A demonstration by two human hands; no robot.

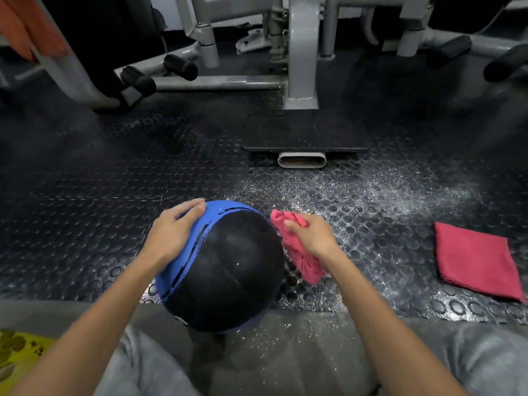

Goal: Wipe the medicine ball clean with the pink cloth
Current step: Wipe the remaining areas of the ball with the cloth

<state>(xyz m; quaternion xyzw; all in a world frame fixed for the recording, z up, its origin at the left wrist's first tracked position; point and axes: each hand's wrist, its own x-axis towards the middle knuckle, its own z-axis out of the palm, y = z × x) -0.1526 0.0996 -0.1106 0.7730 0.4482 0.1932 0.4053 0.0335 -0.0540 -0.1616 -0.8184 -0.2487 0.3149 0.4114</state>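
Note:
A black and blue medicine ball (pixel 228 270) sits on the studded rubber floor between my knees. My left hand (pixel 171 230) rests flat on its blue upper-left side, fingers spread over the top. My right hand (pixel 311 234) grips a bunched pink cloth (pixel 300 257) just to the right of the ball, against or very close to its right side. The cloth hangs down below my fist.
A second pink cloth (pixel 477 260) lies folded on the floor at the right. White dust or spray speckles the floor (pixel 371 192) ahead and right. Grey gym machine frames (pixel 301 67) with a black footplate (pixel 305 132) stand ahead. A yellow patterned item (pixel 17 352) lies at bottom left.

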